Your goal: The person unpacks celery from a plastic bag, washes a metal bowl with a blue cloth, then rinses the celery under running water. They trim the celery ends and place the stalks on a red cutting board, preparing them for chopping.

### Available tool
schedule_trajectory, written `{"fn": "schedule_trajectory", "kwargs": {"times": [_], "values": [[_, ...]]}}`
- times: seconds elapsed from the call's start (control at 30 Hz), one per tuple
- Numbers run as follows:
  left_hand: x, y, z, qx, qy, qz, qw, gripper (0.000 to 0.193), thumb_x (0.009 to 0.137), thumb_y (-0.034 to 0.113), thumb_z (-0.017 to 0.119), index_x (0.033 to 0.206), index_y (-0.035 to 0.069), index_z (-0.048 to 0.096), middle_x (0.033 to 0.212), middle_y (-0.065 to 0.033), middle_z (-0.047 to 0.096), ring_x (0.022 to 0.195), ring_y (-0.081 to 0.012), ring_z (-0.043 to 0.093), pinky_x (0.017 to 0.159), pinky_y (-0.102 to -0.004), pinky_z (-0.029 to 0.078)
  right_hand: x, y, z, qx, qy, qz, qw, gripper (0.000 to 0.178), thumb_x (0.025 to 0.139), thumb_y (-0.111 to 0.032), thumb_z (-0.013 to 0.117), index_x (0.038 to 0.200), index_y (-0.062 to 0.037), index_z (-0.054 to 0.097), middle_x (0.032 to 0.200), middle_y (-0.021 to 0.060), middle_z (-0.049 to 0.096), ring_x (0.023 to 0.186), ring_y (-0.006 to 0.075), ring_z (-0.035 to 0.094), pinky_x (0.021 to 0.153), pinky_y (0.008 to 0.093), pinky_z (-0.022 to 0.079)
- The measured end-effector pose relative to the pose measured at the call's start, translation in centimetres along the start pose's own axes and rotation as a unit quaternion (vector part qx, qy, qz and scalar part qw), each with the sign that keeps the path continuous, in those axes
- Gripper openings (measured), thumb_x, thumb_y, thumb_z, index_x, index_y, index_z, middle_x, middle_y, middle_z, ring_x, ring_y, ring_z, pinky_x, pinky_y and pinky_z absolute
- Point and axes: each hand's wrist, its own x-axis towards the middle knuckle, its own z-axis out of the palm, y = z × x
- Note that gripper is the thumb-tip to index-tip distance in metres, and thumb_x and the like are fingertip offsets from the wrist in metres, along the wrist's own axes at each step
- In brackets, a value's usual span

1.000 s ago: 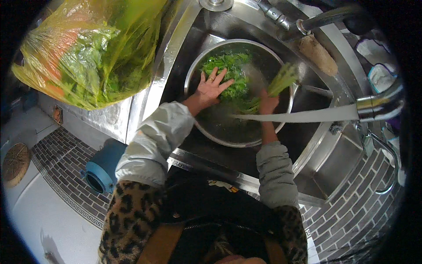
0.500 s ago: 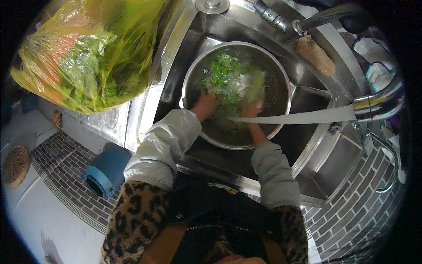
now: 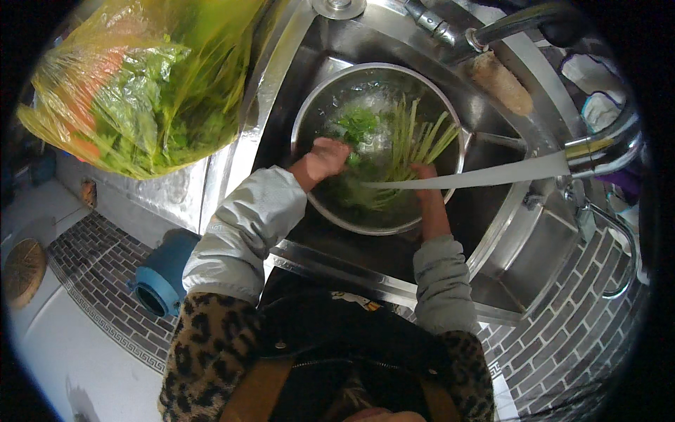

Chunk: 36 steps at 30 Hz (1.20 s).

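A round steel basin (image 3: 389,231) of water sits in the sink, with long-stemmed leafy greens (image 3: 418,137) in it. At the basin's right side, my right hand (image 3: 427,181) is closed around the pale green stems, its fingertips partly under water. My left hand (image 3: 328,159) is at the left side, fingers curled, with green leaves at its fingertips. A loose leafy clump (image 3: 358,123) floats just beyond it. From the tap (image 3: 605,165) at right, a stream of water (image 3: 485,179) runs into the basin, passing in front of my right wrist.
A yellow plastic bag (image 3: 162,98) of greens and something orange rests on the steel counter at left. A second tap (image 3: 520,32) and a brown, oblong sponge-like piece (image 3: 500,83) are on the far right rim. A blue pipe-like container (image 3: 165,274) stands lower left.
My left hand has risen partly out of the water and my right hand has shifted slightly right. The stems now fan upward toward the basin's far right; the water is less churned.
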Motion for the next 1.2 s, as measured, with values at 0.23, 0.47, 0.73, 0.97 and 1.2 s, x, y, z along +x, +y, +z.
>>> {"fn": "schedule_trajectory", "kwargs": {"times": [0.23, 0.47, 0.73, 0.97, 1.2], "values": [[-1.2, 1.0, 2.6, 0.104, 0.125, 0.11, 0.981, 0.097, 0.058, 0.044, 0.081, 0.141, 0.028, 0.034, 0.144, -0.0111, 0.033, 0.125, -0.0368, 0.04, 0.095, -0.0739, 0.026, 3.7, 2.2, 3.3, -0.652, 0.039, -0.087, 0.753, 0.027, 0.081, -0.019, 0.062, 0.102, -0.0017, 0.064, 0.088, 0.0124, 0.065, 0.08, 0.0265, 0.064, 0.07, 0.0405, 0.051], [3.5, 0.4, 5.3, 0.066, 0.074, -0.074, 0.992, 0.073, 0.073, 0.035, 0.07, 0.139, 0.033, 0.039, 0.142, -0.0078, 0.037, 0.125, -0.0357, 0.041, 0.094, -0.0683, 0.033, 2.2, 0.9, 3.8, -0.545, 0.111, -0.161, 0.816, 0.027, 0.078, -0.026, 0.066, 0.091, -0.0025, 0.066, 0.083, 0.0123, 0.065, 0.077, 0.0264, 0.063, 0.068, 0.0392, 0.049], [-0.7, 2.6, 2.7, 0.119, -0.013, 0.087, 0.989, 0.06, 0.076, 0.021, 0.067, 0.132, 0.019, 0.047, 0.14, -0.0105, 0.04, 0.129, -0.0355, 0.037, 0.097, -0.0539, 0.04, 3.1, 2.5, 5.1, -0.168, -0.014, -0.013, 0.986, 0.023, 0.075, -0.025, 0.07, 0.08, -0.0033, 0.065, 0.081, 0.0054, 0.062, 0.069, 0.019, 0.056, 0.063, 0.0347, 0.045], [-6.3, -0.5, -1.1, -0.149, 0.018, -0.049, 0.987, 0.063, 0.079, 0.022, 0.066, 0.137, 0.015, 0.042, 0.132, -0.0155, 0.049, 0.122, -0.0337, 0.046, 0.103, -0.0425, 0.037, -8.5, -6.8, 3.2, 0.075, -0.071, 0.035, 0.994, 0.014, 0.079, -0.015, 0.065, 0.086, -0.0042, 0.06, 0.076, 0.0031, 0.057, 0.068, 0.0157, 0.054, 0.063, 0.0306, 0.043], [-9.1, -0.1, -1.6, -0.161, 0.093, 0.014, 0.983, 0.051, 0.083, 0.027, 0.063, 0.131, 0.013, 0.05, 0.119, -0.0185, 0.059, 0.11, -0.0359, 0.056, 0.093, -0.0447, 0.044, -23.0, -19.9, 3.2, 0.046, 0.02, -0.232, 0.972, 0.027, 0.078, -0.012, 0.067, 0.1, -0.0021, 0.057, 0.086, 0.0056, 0.059, 0.075, 0.0185, 0.059, 0.069, 0.034, 0.049]]}}
